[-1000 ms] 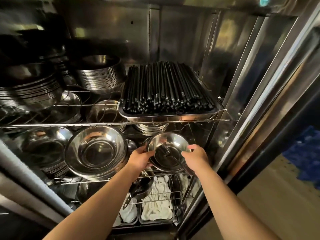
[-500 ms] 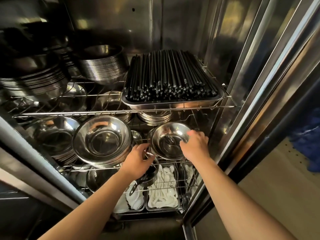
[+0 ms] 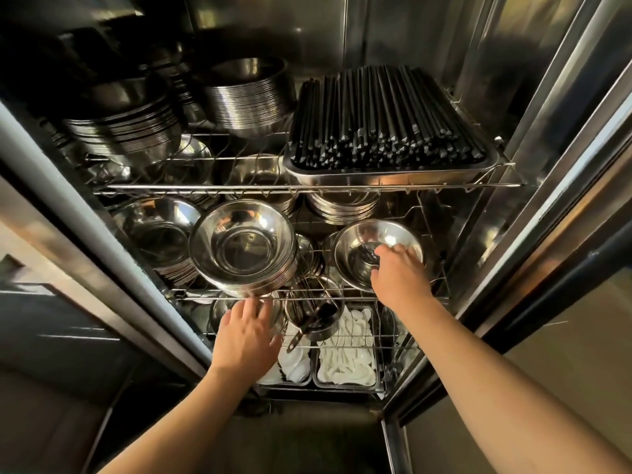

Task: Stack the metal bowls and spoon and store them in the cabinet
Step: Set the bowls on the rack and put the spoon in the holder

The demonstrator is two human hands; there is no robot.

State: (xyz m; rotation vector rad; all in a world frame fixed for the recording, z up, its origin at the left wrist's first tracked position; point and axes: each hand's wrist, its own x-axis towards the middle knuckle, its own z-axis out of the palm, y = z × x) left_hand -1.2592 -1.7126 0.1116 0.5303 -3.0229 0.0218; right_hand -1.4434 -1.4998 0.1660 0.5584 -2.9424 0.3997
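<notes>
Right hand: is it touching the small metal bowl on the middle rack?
Touching. The head view shows the right hand lying over the near rim of the small metal bowl, its fingers reaching inside.

The middle wire shelf [image 3: 307, 295] is crowded: a bowl stack [image 3: 242, 248] sits left, a single bowl [image 3: 355, 244] right. The chopstick tray [image 3: 386, 172] overhangs above, leaving only a narrow gap between them.

Both bare forearms extended forward. Left hand [image 3: 247, 333] lower, palm down, fingers [image 3: 251, 307] spread and slack. Right hand [image 3: 398, 273] higher, farther forward, fingers curled downward.
</notes>
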